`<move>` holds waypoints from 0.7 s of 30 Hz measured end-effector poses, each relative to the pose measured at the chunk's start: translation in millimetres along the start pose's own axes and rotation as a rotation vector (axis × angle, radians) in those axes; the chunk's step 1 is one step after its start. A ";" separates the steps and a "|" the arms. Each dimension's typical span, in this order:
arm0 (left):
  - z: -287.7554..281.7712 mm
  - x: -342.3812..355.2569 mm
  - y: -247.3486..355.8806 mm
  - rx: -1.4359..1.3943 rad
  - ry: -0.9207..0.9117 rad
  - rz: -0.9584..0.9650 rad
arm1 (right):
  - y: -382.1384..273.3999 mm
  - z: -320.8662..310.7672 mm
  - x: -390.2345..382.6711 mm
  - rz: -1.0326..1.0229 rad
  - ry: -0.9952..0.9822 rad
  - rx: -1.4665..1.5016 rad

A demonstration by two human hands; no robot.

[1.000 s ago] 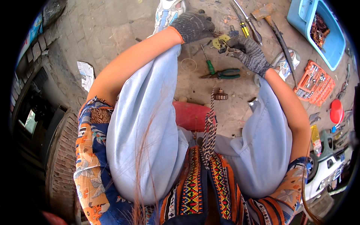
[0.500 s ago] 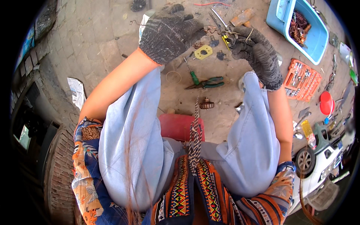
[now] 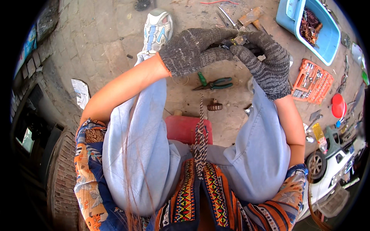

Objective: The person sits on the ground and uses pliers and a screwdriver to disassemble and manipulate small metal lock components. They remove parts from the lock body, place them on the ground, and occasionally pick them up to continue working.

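Note:
My left hand, in a grey knitted glove, reaches rightward with its fingers pressed round a small metal part. My right hand, gloved likewise, curls over the same part from the right; the part is mostly covered by fingers, so its shape is unclear. Below the hands lie a green-handled screwdriver, its shaft hidden, and green-handled pliers. Nearer me on the ground sits a small round copper-and-steel motor part.
Around me are a white shoe on my foot, a blue tub of copper scrap, a hammer, an orange socket case, a red bowl, a red seat and a white car-like object.
My left hand has swung rightward to join my right hand at the small part, and both gloves now cover the yellow plate's spot. The white shoe shows again.

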State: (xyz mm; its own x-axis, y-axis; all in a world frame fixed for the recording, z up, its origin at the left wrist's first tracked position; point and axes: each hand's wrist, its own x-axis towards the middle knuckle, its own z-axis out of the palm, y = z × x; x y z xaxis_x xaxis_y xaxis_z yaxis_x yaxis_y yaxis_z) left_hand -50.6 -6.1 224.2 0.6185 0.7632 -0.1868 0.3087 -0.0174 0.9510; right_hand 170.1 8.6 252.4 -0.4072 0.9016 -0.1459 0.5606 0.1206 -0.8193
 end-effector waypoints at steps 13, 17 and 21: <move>-10.2 -1.7 1.6 0.777 0.269 0.267 | 10.2 0.3 -4.5 -0.016 -0.124 0.336; -16.0 -4.3 4.3 1.246 0.405 0.347 | 9.0 0.5 -4.2 -0.054 -0.180 0.507; -26.2 0.0 30.8 1.163 0.273 0.298 | 8.1 2.2 -4.7 0.000 -0.197 0.547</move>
State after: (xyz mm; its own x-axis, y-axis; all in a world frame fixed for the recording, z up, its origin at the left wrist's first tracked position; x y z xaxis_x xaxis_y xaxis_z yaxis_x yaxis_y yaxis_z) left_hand -60.0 10.3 259.9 0.6467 0.7386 0.1904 0.7278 -0.6722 0.1358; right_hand 175.0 4.4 245.2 -0.5626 0.8012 -0.2037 0.1281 -0.1590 -0.9789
